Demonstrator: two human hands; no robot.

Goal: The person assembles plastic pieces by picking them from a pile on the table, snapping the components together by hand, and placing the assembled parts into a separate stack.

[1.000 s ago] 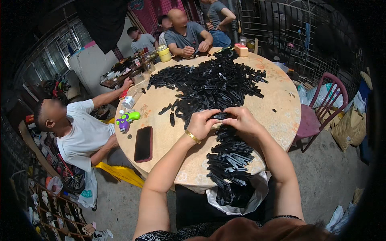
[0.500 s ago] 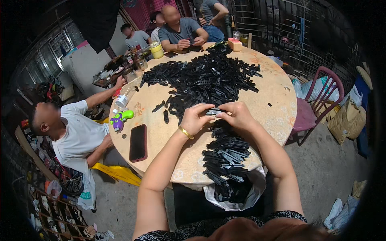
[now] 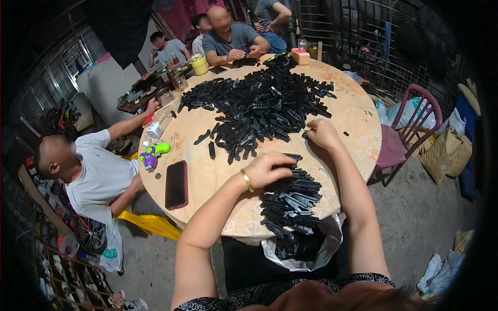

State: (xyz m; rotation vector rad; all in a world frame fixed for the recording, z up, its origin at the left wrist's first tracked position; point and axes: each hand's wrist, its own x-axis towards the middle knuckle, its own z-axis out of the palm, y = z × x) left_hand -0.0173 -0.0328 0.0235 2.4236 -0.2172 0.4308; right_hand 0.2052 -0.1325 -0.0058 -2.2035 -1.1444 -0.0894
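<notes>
My left hand (image 3: 266,170), with a gold bangle at its wrist, rests at the top of a row of long black plastic pieces (image 3: 290,199). Its fingers are apart, touching or just above the end pieces. My right hand (image 3: 323,134) is closed at the right edge of the big heap of black plastic pieces (image 3: 259,106). Between its fingertips a small dark plastic piece (image 3: 305,136) shows, mostly hidden. The row runs to the table's near edge, above a white sack (image 3: 332,243) with more black pieces inside.
On the round table (image 3: 358,155) lie a phone (image 3: 177,184), a purple and green toy-like tool (image 3: 154,154), a white-capped bottle (image 3: 154,130) and an orange box (image 3: 300,56). A person (image 3: 98,171) sits at left, another (image 3: 228,44) across. A maroon chair (image 3: 410,129) stands right.
My hands were together holding a grey-black piece; now they are apart. The left has come down to the row, the right has moved to the right beside the heap.
</notes>
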